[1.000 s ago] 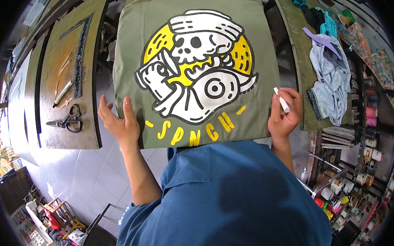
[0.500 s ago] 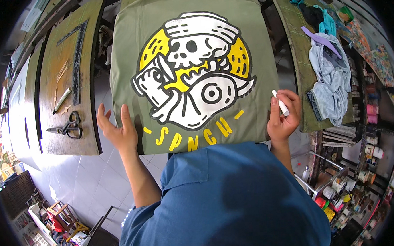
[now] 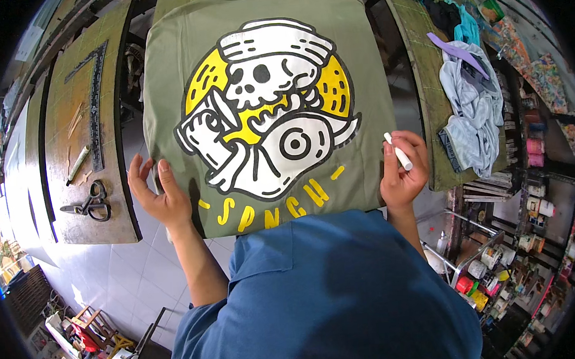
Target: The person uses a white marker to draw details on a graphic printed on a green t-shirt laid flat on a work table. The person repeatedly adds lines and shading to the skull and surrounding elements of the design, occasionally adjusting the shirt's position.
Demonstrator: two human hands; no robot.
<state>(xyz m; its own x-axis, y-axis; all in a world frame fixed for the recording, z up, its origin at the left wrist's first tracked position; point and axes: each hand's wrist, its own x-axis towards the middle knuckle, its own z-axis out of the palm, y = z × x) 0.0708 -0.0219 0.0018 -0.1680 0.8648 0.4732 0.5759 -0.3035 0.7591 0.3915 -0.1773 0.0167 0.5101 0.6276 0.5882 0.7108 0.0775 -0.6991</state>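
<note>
An olive-green T-shirt (image 3: 368,104) lies spread flat over a board in front of me. Printed on it is a white, black and yellow skull figure in a cap, with yellow lettering underneath. At the shirt's lower left edge is my left hand (image 3: 166,200), palm turned up, fingers apart and holding nothing. A slim white stick, which looks like a marker pen (image 3: 400,153), slants up in my right hand (image 3: 407,176). That hand is beside the shirt's lower right edge with its fingers closed around the pen.
On the left board (image 3: 117,214) lie black-handled scissors (image 3: 92,201), a whitish pen-like tube (image 3: 78,163), thin wooden sticks (image 3: 75,120) and a dark L-shaped strip (image 3: 95,98). Crumpled pale blue cloths (image 3: 473,118) cover part of the right board (image 3: 418,75). Jars and bottles (image 3: 477,270) crowd a rack at lower right.
The shirt and boards have shifted left and tilted slightly in view. Both hands appear a little further left, the left one slightly lower. The white pen stays in my right hand.
</note>
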